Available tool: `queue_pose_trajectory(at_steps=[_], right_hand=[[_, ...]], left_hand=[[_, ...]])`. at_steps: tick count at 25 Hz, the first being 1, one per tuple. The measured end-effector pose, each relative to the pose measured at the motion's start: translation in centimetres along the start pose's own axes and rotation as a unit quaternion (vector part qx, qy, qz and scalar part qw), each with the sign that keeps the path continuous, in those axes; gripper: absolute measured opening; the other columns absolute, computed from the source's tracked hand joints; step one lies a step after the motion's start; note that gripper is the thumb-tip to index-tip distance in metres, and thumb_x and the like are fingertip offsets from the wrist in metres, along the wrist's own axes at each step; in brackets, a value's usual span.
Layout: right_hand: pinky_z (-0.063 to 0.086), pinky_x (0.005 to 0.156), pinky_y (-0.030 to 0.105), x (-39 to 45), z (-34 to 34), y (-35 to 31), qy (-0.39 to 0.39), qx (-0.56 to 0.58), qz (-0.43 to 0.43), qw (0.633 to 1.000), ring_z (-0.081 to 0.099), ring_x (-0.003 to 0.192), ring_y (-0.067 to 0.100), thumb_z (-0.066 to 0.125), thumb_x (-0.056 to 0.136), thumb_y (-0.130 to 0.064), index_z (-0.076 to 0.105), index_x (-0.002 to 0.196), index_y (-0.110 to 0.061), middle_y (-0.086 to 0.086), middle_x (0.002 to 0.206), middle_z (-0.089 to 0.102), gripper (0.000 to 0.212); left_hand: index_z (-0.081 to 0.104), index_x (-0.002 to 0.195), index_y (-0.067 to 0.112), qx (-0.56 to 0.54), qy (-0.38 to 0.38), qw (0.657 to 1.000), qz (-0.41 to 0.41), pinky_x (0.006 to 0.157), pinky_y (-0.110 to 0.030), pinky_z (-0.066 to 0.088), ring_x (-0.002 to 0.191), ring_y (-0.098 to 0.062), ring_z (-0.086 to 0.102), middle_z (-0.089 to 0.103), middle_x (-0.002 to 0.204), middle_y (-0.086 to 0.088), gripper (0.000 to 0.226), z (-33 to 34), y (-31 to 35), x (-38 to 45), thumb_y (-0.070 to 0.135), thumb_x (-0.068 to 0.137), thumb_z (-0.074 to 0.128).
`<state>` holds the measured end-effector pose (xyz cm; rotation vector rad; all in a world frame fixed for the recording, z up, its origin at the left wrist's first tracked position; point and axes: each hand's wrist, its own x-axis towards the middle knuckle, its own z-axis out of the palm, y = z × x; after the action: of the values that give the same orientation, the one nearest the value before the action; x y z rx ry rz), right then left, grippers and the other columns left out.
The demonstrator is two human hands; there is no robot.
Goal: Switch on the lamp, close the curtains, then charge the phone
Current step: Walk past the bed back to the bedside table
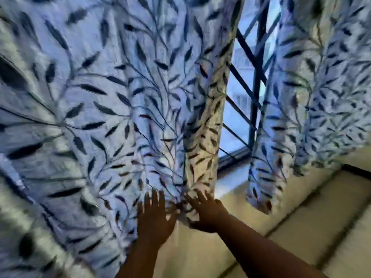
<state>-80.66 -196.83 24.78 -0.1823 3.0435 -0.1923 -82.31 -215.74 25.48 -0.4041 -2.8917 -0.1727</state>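
Two curtains are seen in the head view, not yet drawn shut: a gap is left between the left curtain [104,109] and the right curtain [313,101], where the barred window [241,109] shows. The left hand [154,215] is laid flat against the left curtain's lower edge, fingers straight. The right hand [206,211] is pressed there too, nothing clearly gripped. Lamp and phone are not seen. A pale tiled wall [301,227] lies below.
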Motion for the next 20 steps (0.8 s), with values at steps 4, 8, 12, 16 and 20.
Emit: queue_pose_trajectory(at_steps=[4, 8, 12, 16, 20], right_hand=[[0.026, 0.111, 0.051, -8.4, 4.7, 6.1, -0.092, 0.031, 0.058, 0.994, 0.013, 0.145, 0.036, 0.056, 0.082, -0.062, -0.007, 0.148, -0.044, 0.01, 0.162, 0.0, 0.092], [0.035, 0.107, 0.05, -19.1, 9.5, 12.6, -0.134, 0.049, 0.063, 0.988, 0.027, 0.139, 0.037, 0.058, 0.082, -0.058, -0.007, 0.148, -0.041, 0.014, 0.16, 0.007, 0.094], [0.033, 0.106, 0.05, -32.1, 15.3, 18.9, -0.197, 0.06, 0.094, 0.974, 0.024, 0.14, 0.038, 0.06, 0.084, -0.053, -0.005, 0.15, -0.038, 0.015, 0.16, 0.008, 0.094], [0.03, 0.107, 0.052, -42.2, 18.5, 24.0, -0.233, 0.076, 0.167, 0.955, 0.021, 0.141, 0.04, 0.063, 0.082, -0.053, -0.009, 0.149, -0.038, 0.016, 0.159, 0.009, 0.1], [0.023, 0.112, 0.053, -50.9, 21.5, 27.9, -0.237, 0.124, 0.265, 0.927, 0.012, 0.144, 0.04, 0.061, 0.083, -0.055, -0.013, 0.148, -0.038, 0.015, 0.16, 0.003, 0.1]], left_hand=[[0.009, 0.152, 0.017, 0.003, -0.136, 0.991, -0.022, 0.116, -0.051, 0.009, 0.147, -0.033, 0.01, 0.007, 0.16, -0.012, 0.111, 5.6, 5.2, -6.4, 0.082, 0.066, -0.018], [0.005, 0.153, 0.022, -0.066, -0.247, 0.966, -0.04, 0.116, -0.055, 0.0, 0.148, -0.028, -0.004, -0.004, 0.161, -0.005, 0.084, 12.2, 14.3, -14.9, 0.066, 0.088, 0.037], [-0.001, 0.152, 0.025, -0.019, -0.405, 0.914, 0.002, 0.118, -0.049, 0.01, 0.148, -0.026, 0.002, -0.005, 0.162, -0.003, 0.085, 17.8, 25.1, -23.0, 0.073, 0.087, 0.027], [-0.005, 0.151, 0.025, -0.026, -0.487, 0.873, 0.019, 0.117, -0.05, 0.008, 0.147, -0.029, 0.002, -0.008, 0.161, -0.003, 0.09, 19.3, 33.5, -25.7, 0.077, 0.084, 0.023], [-0.008, 0.151, 0.024, 0.022, -0.489, 0.864, 0.115, 0.116, -0.052, 0.005, 0.148, -0.03, -0.002, -0.011, 0.161, -0.006, 0.093, 20.4, 40.0, -27.5, 0.079, 0.082, 0.023]])
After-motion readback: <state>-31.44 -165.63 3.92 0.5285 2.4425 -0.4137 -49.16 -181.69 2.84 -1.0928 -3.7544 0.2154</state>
